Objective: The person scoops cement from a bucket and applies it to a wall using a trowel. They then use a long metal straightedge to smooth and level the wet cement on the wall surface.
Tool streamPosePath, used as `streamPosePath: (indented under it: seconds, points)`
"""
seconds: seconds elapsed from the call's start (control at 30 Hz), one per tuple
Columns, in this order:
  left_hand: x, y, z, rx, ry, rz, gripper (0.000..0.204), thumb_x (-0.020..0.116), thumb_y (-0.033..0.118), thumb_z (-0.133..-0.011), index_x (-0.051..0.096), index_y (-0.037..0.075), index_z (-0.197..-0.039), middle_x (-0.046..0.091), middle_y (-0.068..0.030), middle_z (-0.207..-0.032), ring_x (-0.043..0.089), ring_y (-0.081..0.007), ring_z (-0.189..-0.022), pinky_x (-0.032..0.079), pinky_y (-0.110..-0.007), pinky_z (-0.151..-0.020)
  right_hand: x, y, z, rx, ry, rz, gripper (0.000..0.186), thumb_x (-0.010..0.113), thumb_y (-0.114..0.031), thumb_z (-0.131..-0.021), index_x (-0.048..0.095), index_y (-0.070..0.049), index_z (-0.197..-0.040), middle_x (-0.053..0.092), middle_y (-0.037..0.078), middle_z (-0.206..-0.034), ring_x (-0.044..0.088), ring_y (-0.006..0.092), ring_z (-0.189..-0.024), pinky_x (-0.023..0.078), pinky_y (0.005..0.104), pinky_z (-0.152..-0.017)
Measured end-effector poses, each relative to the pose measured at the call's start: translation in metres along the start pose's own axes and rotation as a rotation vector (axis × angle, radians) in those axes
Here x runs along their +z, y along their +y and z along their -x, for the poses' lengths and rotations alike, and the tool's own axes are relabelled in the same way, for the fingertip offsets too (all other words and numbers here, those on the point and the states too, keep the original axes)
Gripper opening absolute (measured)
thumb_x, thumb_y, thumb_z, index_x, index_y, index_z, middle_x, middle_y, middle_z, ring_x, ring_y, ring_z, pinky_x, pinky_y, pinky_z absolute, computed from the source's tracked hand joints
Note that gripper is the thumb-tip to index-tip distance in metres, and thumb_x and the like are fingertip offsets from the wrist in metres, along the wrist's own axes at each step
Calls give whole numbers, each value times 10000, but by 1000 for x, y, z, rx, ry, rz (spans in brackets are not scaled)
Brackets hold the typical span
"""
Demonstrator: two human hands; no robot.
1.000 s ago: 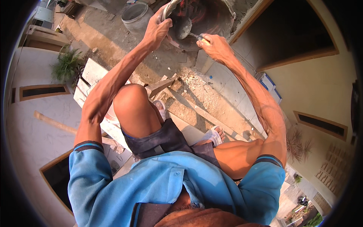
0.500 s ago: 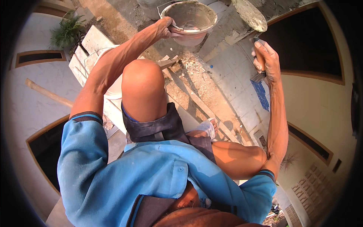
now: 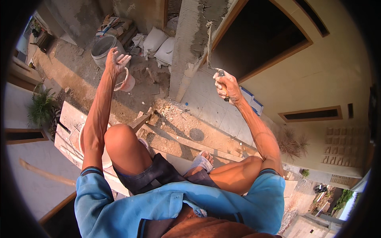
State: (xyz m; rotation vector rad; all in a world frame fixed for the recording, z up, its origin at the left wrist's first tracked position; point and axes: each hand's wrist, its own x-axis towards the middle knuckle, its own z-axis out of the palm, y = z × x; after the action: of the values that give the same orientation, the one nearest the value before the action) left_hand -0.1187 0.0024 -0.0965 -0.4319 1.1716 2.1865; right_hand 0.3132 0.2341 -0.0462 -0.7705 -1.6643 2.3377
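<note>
My left hand is raised with fingers apart. Just beyond it, partly behind my wrist, a pale pink bucket appears tilted; I cannot make out any contact with it. My right hand grips the black-and-orange handle of a trowel, whose mortar-smeared blade shows edge-on at a concrete column with rough wet plaster along its edge.
I sit on pale planks, white bucket beside my left knee, above rubble and wood battens. Beyond are a grey tub, white sacks and a tiled strip. A dark framed opening is right of the column.
My left hand has let go of the bucket, which now appears farther off and tilted. My right hand has moved left, raising the trowel to the column; the view has shifted up.
</note>
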Motion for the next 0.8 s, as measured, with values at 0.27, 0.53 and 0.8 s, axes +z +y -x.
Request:
streamPosePath:
  seconds: [0.27, 0.53, 0.8]
  points:
    - [103, 63, 245, 678, -850, -668, 675, 601, 372, -1007, 389, 21, -1543, 391, -230, -1587, 464, -370, -1429, 428, -531, -1160, 42, -37, -66, -452, 375, 360, 514, 540, -558, -1031, 526, -46, -1074, 484, 16, -684, 502, 88, -473, 426, 256, -402]
    - [56, 31, 290, 632, -1168, -1297, 596, 586, 191, -1039, 366, 141, -1592, 308, -174, -1636, 542, -351, -1352, 486, -480, -1106, 100, -102, -184, -844, 821, 694, 503, 439, -460, -1090, 435, 34, -1180, 606, 177, -737, 641, 356, -596, 526, 469, -539]
    - [45, 28, 267, 563, -1183, -1315, 635, 591, 198, -1044, 314, 166, -1615, 258, -182, -1654, 582, -345, -1307, 508, -463, -1081, 107, -87, -256, -832, 923, 737, 363, 430, -367, -1101, 359, -18, -1030, 647, 302, -815, 653, 527, -786, 513, 582, -654]
